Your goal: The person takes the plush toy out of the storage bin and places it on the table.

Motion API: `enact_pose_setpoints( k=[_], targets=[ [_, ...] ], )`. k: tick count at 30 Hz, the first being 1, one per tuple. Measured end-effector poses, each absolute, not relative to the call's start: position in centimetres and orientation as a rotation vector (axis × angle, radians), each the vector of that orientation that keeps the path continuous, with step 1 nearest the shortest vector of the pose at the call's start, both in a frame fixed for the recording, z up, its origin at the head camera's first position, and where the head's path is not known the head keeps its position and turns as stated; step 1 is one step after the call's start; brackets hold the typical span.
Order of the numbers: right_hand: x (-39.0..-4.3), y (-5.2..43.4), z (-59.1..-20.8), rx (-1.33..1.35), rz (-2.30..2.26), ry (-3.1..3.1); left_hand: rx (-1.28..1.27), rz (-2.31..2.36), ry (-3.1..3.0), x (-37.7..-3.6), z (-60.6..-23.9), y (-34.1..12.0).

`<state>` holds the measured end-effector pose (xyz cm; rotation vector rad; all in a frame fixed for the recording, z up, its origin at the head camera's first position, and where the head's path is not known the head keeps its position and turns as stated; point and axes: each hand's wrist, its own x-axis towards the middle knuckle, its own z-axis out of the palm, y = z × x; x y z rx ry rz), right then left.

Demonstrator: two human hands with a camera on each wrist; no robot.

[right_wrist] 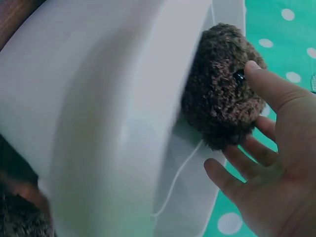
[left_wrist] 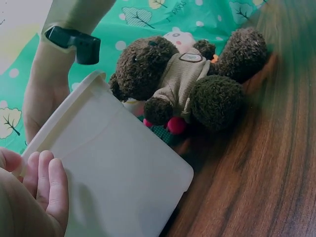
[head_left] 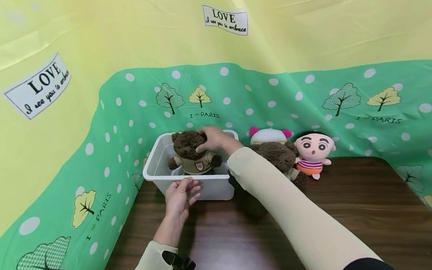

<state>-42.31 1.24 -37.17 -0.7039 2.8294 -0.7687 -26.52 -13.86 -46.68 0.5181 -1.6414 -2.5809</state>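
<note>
A white plastic bin (head_left: 208, 190) stands against the cloth backdrop, with a small brown teddy bear (head_left: 189, 146) in a tan shirt upright inside it. My right hand (head_left: 216, 138) holds the bear by its head; in the right wrist view the thumb lies beside its eye and the fingers reach behind. At the bin's front rim, my left hand (head_left: 178, 198) pinches the edge, its other fingers (left_wrist: 57, 190) extended along the outer wall. The bear's lower body is hidden behind the bin's front wall.
Right of the bin sits a larger brown teddy bear (head_left: 278, 158), partly covered by my right sleeve. Behind it is a white plush toy (head_left: 268, 135) with pink balls, beside a doll (head_left: 313, 150) in a striped top. Patterned cloth (head_left: 292, 100) encloses the wooden table (head_left: 348, 197).
</note>
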Motion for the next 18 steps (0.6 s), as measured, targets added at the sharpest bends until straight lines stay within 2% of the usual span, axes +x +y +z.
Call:
enact_pose_setpoints(
  k=[9,18],
  targets=[
    [-42.1,0.4,-36.6,-0.552,-0.817,2.756,0.510,-2.592,-1.624,-26.4,-46.7,-14.0],
    [-42.0,-0.6,-36.9,-0.592,-0.785,2.783,0.509,-2.591,-1.628,-26.5,-46.6,-14.0]
  ],
)
